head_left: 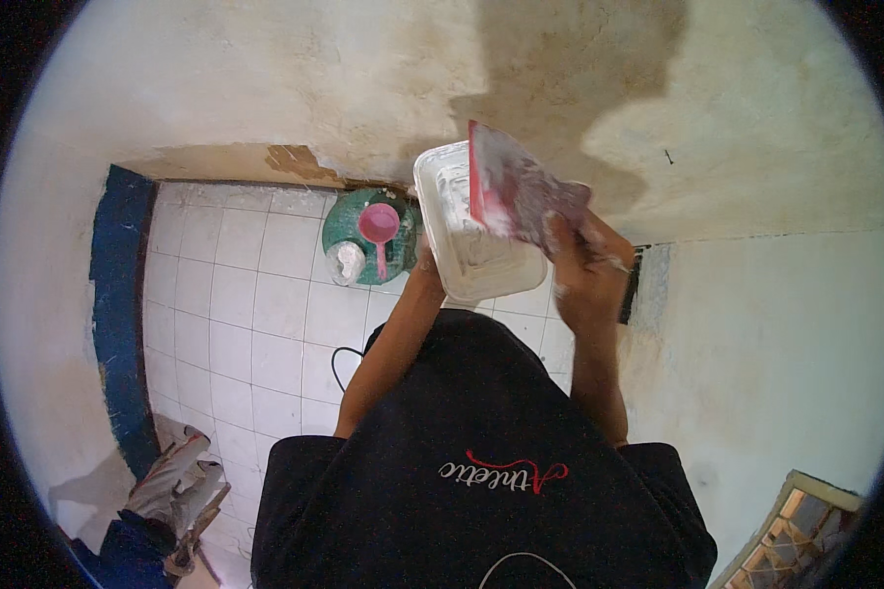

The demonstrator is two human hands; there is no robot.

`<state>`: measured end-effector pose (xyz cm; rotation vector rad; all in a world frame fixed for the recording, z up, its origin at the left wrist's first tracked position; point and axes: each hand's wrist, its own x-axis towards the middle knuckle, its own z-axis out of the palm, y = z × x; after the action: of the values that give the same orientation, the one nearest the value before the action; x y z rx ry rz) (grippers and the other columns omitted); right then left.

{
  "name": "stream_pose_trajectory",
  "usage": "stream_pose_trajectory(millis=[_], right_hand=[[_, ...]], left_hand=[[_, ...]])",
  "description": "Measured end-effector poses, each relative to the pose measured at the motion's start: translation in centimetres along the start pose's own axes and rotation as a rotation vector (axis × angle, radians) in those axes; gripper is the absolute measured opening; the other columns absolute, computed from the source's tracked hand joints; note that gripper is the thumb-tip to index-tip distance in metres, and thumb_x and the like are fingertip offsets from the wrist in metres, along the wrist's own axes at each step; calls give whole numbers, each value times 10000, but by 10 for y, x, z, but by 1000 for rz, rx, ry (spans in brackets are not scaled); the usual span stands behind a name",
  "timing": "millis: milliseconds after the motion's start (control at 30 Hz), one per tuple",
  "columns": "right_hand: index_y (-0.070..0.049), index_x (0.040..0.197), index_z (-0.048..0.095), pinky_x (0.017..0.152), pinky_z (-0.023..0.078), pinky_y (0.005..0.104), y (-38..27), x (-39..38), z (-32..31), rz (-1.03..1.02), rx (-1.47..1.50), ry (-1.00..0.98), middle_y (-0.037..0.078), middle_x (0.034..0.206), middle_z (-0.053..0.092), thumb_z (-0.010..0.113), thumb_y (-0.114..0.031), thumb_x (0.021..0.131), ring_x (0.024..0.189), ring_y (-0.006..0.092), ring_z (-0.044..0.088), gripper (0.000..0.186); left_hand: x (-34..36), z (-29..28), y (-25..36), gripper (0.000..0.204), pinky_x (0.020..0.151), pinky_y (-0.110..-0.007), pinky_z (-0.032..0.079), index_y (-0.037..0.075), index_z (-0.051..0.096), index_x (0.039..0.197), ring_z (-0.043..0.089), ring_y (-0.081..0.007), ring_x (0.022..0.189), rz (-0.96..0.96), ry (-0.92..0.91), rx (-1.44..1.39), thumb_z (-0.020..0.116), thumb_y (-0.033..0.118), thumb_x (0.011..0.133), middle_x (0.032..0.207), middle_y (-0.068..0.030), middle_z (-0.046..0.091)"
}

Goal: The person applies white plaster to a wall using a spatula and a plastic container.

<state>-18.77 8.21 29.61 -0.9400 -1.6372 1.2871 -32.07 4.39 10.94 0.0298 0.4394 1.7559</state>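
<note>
My left hand (427, 263) grips the side of a white plastic tub (496, 270) smeared inside with white paste. My right hand (589, 265) is closed on a red flat spreader (511, 177), its blade coated with white paste and tilted over the tub's right part, hiding some of it. My right fingers also have white smears on them. Below the tub's left side, a green rounded container (344, 218) stands on the floor, with a pink dipper (378, 224) and a small container of white material (346, 262) on it.
A stained, patched wall (363, 88) is in front, above the white tiled floor (275, 314). A blue strip (118, 294) runs along the left wall. Crumpled material and dark cloth (177, 471) lie at lower left. A framed opening (791, 491) shows at lower right, and a black cable loops by my left arm.
</note>
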Motion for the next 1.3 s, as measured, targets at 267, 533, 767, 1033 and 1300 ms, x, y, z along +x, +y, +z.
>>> stream_pose_trajectory(millis=[267,533,767,1033,1300], right_hand=[[107,1103,630,821,502,257,-12,-4,-10,-54,52,217,100,1006,667,569,-29,952,874,116,608,212],[-14,1005,655,648,520,327,-76,15,-17,-303,-405,-142,181,847,688,608,-34,890,730,258,701,125],[-33,1014,643,617,520,332,-98,35,-30,-351,-379,-146,176,820,690,610,-25,881,722,286,707,137],[10,1027,638,582,485,289,-101,37,-42,-365,-461,-334,157,801,679,588,30,862,628,262,653,174],[23,959,626,543,473,294,-101,20,-48,-333,-395,-428,186,754,645,621,39,815,597,286,650,145]], left_hand=[[-36,37,13,724,1044,-471,450,45,273,1467,511,-305,1255,185,-134,0,637,309,900,1409,-162,456],[-75,104,38,719,1061,-487,420,72,262,1481,480,-305,1286,68,-89,40,332,585,982,1429,-146,440],[-95,168,65,830,1089,-480,381,98,301,1474,467,-302,1294,-76,34,-46,199,714,926,1421,-136,452],[-114,216,90,803,1096,-448,369,113,356,1443,487,-265,1263,-196,79,4,259,715,920,1377,-106,488],[-109,221,101,821,1041,-412,416,126,337,1443,518,-236,1197,-48,214,203,264,741,904,1307,-100,507]])
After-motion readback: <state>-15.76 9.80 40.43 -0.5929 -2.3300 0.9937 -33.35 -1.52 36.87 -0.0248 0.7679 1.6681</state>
